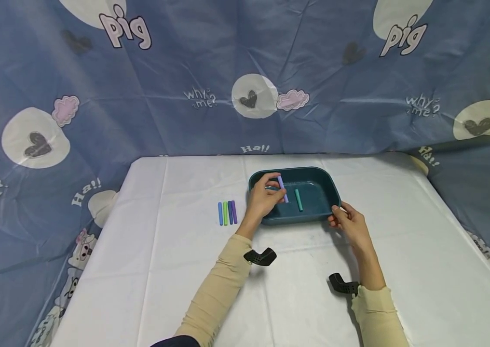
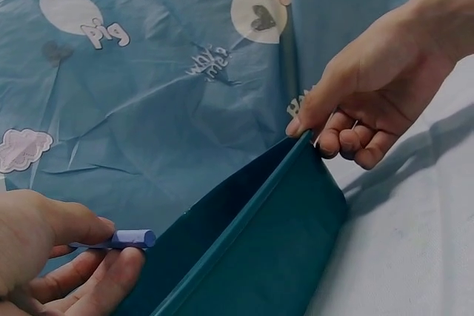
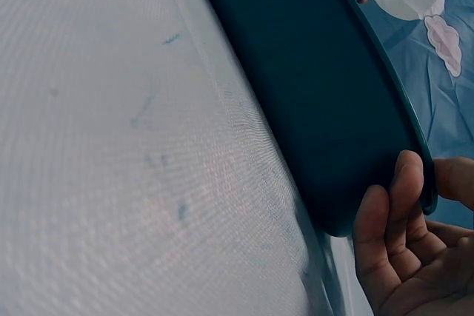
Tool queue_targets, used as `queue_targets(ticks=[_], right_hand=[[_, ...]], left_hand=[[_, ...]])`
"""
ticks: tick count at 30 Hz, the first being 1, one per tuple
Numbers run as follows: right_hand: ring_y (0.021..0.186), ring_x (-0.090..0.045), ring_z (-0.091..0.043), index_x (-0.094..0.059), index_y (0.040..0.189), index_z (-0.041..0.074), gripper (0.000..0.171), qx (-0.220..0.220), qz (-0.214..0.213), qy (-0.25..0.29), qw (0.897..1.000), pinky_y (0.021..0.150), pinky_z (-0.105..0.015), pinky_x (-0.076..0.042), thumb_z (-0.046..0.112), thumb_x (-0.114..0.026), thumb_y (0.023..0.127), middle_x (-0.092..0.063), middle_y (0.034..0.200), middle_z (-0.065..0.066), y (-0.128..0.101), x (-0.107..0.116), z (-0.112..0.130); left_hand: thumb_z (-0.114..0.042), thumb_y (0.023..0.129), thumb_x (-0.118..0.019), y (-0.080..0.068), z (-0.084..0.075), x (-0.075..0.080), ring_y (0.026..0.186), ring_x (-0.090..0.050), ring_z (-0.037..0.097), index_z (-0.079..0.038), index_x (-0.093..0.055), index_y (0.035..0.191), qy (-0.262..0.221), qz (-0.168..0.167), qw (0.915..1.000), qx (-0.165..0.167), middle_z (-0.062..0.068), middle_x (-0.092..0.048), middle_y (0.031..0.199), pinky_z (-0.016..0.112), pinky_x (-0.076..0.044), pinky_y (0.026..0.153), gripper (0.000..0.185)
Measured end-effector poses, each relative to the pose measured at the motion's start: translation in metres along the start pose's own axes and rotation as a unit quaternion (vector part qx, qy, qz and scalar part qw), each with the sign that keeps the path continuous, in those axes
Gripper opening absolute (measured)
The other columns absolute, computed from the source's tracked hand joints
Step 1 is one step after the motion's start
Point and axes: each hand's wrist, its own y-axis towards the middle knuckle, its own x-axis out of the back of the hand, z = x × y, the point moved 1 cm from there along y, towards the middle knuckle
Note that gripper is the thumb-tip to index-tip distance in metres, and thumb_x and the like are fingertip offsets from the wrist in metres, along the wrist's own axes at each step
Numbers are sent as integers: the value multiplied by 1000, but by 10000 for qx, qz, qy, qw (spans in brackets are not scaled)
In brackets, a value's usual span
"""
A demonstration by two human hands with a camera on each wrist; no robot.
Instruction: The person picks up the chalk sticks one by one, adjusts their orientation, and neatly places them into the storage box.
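Teal plastic tray (image 1: 314, 173), rectangular with rounded corners, sits on a white tablecloth (image 1: 175, 270) toward the far middle of the table; inside it, a green stick (image 1: 299, 199) lies flat on the floor of the tray, right of centre; a purple stick (image 1: 282, 188), same shape, sits just left of the green one, over the tray's left half, pinched between thumb and fingers of the left hand (image 1: 264, 197); in the left wrist view the purple stick pokes out from between the thumb and the curled fingers, held above the tray's rim, and whether its far end touches the tray floor cannot be told; right hand (image 1: 349, 223) grips the tray's near right corner, thumb over the rim and fingers curled against the outer wall, as the right wrist view shows close up; four further sticks (image 1: 227, 212), blue, green and two purple, lie side by side on the tablecloth just left of the tray, touching one another, their long sides running near to far; both forearms wear beige sleeves (image 1: 223, 284), each with a black wrist mount (image 1: 261, 256); tablecloth carries faint blue-green smudges near the tray's front wall; blue printed backdrop (image 1: 245, 72) with pale circles, hearts, clouds and lettering hangs behind and at both sides of the table.
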Motion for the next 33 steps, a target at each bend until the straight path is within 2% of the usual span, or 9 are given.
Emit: queue_targets(ticks=[4, 11, 19, 26, 29, 33], right_hand=[[64, -61, 0, -35, 141, -6, 58, 10, -29, -69, 10000, 64, -18, -55, 28, -53, 97, -66, 71, 12, 1, 1, 0], [63, -61, -1, -35, 140, -7, 57, -33, -43, 29, 10000, 64, -18, -55, 26, -53, 97, -66, 70, 11, 1, 1, 1], [64, -61, -1, -36, 140, -6, 57, 25, -40, -32, 10000, 65, -18, -55, 27, -53, 97, -66, 71, 11, -1, -1, 1], [65, -62, -2, -36, 141, -4, 58, -1, -63, -111, 9999, 66, -18, -55, 29, -53, 97, -66, 72, 11, -1, -1, -1], [65, -62, -2, -35, 141, -5, 58, 33, -62, -93, 9999, 65, -18, -55, 28, -53, 97, -66, 71, 11, -1, 0, -1], [64, -62, -1, -36, 140, -6, 58, 71, -43, -72, 9999, 64, -16, -55, 28, -53, 97, -66, 70, 12, -1, 0, 0]], left_hand=[[-4, 85, -68, 3, -1, -4, 76, -68, 16, -15, -54, 129, -33, 29, 10000, 8, 13, -59, 107, 42, -59, 75, 48], [-3, 83, -69, 6, 2, -9, 72, -68, 14, -10, -54, 130, 70, 7, 10000, 61, 13, -60, 105, 46, -58, 75, 49], [-2, 83, -68, 11, 4, -16, 71, -69, 17, -6, -53, 130, 228, 16, 9997, 15, 14, -61, 104, 39, -60, 68, 50], [-3, 84, -68, 15, 9, -21, 72, -69, 17, -6, -52, 131, 365, 149, 9991, 185, 13, -60, 105, 27, -59, 61, 50], [-3, 84, -69, 16, 10, -23, 73, -69, 18, -6, -52, 131, 431, 170, 9987, 202, 13, -60, 105, 28, -59, 62, 50], [-4, 84, -69, 17, 14, -24, 73, -69, 18, -7, -52, 131, 544, 168, 9980, 291, 13, -60, 104, 36, -60, 67, 50]])
